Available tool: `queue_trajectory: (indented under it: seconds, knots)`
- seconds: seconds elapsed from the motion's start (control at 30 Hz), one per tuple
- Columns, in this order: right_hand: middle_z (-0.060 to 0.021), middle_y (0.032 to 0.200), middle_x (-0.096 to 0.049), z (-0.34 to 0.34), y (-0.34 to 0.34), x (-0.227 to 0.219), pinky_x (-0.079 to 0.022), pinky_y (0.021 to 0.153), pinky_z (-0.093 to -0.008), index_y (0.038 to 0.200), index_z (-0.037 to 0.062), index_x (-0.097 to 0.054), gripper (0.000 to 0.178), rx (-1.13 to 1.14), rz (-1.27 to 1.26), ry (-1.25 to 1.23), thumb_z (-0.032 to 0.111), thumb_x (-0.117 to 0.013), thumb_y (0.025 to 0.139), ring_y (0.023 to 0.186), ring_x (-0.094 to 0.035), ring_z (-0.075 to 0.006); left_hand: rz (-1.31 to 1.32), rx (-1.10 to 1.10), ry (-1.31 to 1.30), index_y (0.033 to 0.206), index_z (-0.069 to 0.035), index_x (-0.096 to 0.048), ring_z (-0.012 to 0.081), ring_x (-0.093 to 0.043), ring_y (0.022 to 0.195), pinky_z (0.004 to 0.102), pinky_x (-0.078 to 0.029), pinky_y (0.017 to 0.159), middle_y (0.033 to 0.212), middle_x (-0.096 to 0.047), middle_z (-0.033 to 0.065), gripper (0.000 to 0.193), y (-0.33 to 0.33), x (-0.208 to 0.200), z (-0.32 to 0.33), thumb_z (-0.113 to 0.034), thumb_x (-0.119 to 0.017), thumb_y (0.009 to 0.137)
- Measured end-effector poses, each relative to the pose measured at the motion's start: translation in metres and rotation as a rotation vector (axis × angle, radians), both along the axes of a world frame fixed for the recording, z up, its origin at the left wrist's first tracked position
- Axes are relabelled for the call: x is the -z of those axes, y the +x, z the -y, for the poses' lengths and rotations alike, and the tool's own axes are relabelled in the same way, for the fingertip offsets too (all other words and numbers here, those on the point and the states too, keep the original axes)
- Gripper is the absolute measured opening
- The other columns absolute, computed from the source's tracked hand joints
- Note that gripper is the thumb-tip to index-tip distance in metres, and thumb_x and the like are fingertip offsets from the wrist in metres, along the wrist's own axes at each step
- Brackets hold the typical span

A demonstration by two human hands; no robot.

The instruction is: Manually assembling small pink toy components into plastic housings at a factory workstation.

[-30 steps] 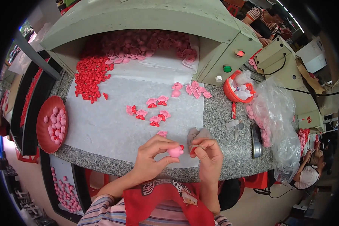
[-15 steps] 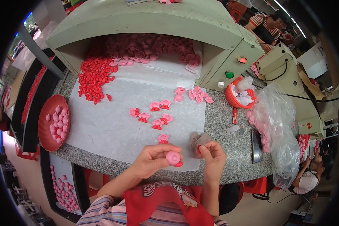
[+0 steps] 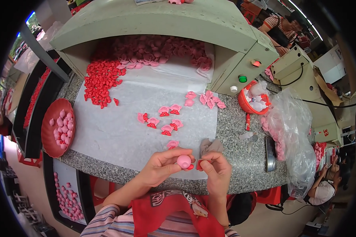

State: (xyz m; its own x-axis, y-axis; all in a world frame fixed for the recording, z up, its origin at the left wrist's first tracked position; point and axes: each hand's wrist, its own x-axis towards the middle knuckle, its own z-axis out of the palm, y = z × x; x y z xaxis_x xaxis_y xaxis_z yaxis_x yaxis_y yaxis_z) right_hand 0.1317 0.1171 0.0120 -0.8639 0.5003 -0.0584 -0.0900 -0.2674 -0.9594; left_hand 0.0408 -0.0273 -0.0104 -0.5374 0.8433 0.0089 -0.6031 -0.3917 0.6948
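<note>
Near the front edge of the bench, my left hand (image 3: 165,161) pinches a round pink plastic piece (image 3: 183,161) with a small red part showing at its lower right. Just beside it, my right hand (image 3: 217,170) grips a small flat red piece (image 3: 199,164) between thumb and fingers, close to the pink one. Whether the two touch I cannot tell. Beyond my hands, several pink pieces with red feet (image 3: 166,129) lie on a white sheet (image 3: 110,134). A crumpled grey cloth (image 3: 212,146) is behind my right hand.
A pale green machine hood (image 3: 154,23) covers heaps of red parts (image 3: 101,85) and pink parts (image 3: 158,49). At left stands a red dish (image 3: 47,136) of pink balls. To the right are a red basket (image 3: 247,106) with bottles, a phone (image 3: 270,154) and a plastic bag (image 3: 294,130).
My right hand has moved left, bringing the red piece up beside the pink one. The pink piece has turned in my left hand.
</note>
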Motion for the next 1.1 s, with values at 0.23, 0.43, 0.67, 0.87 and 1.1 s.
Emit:
queue_trajectory:
  seconds: [0.23, 0.43, 0.67, 0.87, 1.1]
  knots:
    - [-0.0063, 0.08, -0.054, 0.005, 0.001, -0.005, -0.042, 0.061, -0.0233, 0.084, -0.0012, -0.053, 0.013, -0.033, -0.03, -0.01, 0.006, -0.061, 0.076, 0.067, -0.053, -0.0119, -0.211, -0.058, -0.072, 0.116, 0.002, -0.046, 0.0203, -0.048, 0.103, 0.0329, -0.039, 0.088, 0.109, -0.049, 0.0133, 0.036, 0.001, -0.004, -0.001, -0.005, -0.054, 0.082]
    - [-0.0056, 0.079, -0.051, 0.003, 0.002, -0.004, -0.042, 0.062, -0.0234, 0.083, -0.0013, -0.053, 0.013, -0.041, -0.042, 0.024, 0.005, -0.061, 0.076, 0.069, -0.051, -0.0119, -0.28, -0.071, -0.103, 0.115, 0.003, -0.047, 0.019, -0.046, 0.102, 0.0312, -0.039, 0.087, 0.108, -0.046, 0.012, 0.035, 0.001, -0.006, -0.001, -0.002, -0.054, 0.081]
    - [-0.0055, 0.08, -0.052, 0.006, 0.001, -0.009, -0.041, 0.063, -0.0225, 0.086, -0.0018, -0.053, 0.011, -0.082, -0.066, -0.005, 0.002, -0.06, 0.078, 0.07, -0.052, -0.0113, -0.33, -0.08, -0.127, 0.115, 0.002, -0.048, 0.0173, -0.046, 0.1, 0.0282, -0.04, 0.083, 0.109, -0.044, 0.0103, 0.036, 0.002, -0.007, -0.002, 0.002, -0.052, 0.08]
    - [-0.0036, 0.079, -0.052, -0.008, 0.005, 0.004, -0.042, 0.065, -0.0212, 0.086, -0.0008, -0.054, 0.009, 0.034, 0.007, 0.252, -0.001, -0.058, 0.078, 0.07, -0.053, -0.0098, -0.309, -0.114, -0.164, 0.115, 0.001, -0.047, 0.0167, -0.047, 0.102, 0.0284, -0.043, 0.085, 0.109, -0.043, 0.0092, 0.038, 0.005, -0.002, -0.005, 0.008, -0.052, 0.078]
    - [-0.0061, 0.089, -0.057, -0.089, 0.036, 0.037, -0.042, 0.064, -0.0242, 0.096, -0.0002, -0.056, 0.02, 0.516, 0.269, 0.487, 0.009, -0.059, 0.079, 0.077, -0.054, -0.0119, -0.345, -0.131, -0.248, 0.107, 0.001, -0.049, 0.0168, -0.05, 0.1, 0.0283, -0.046, 0.083, 0.104, -0.044, 0.0076, 0.038, 0.0, -0.003, -0.009, 0.011, -0.059, 0.072]
